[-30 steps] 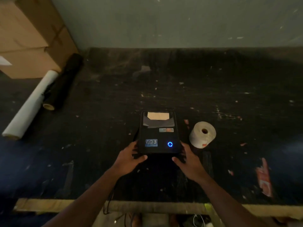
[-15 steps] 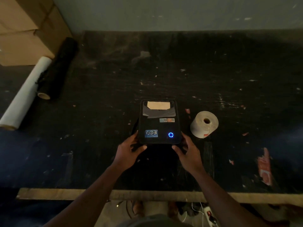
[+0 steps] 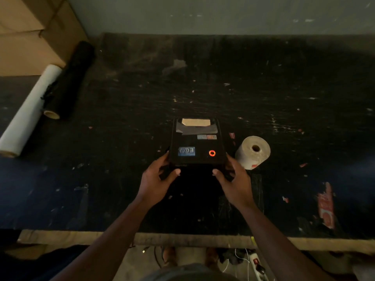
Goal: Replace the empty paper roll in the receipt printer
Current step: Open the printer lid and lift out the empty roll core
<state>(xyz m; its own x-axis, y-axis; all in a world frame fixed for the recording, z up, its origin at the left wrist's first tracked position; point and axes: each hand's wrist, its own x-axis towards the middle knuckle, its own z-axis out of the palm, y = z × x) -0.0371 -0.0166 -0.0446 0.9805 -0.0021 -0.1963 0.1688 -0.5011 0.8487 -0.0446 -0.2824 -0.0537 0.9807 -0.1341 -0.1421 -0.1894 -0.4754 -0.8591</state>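
From the head camera, a black receipt printer (image 3: 197,141) sat on the dark, scuffed counter (image 3: 284,88), a little nearer the front edge than the middle. Its ring light (image 3: 212,153) glowed red-orange, a blue label (image 3: 186,151) lay to the left of it, and a strip of pale paper (image 3: 195,122) showed at the far end of the lid. The left hand (image 3: 157,179) gripped the printer's near left corner, thumb curled onto the front edge, fingers wrapped along the side. The right hand (image 3: 233,178) clasped the near right corner in the same way, thumb on the front and fingers against the side. A full paper roll (image 3: 253,152) lay on its side just to the right of the printer, apart from it and close to the right hand's fingers, its hollow core facing up toward the camera. Far to the left lay a white roll (image 3: 26,116) and a black roll (image 3: 69,80) side by side, beside cardboard boxes (image 3: 34,35).
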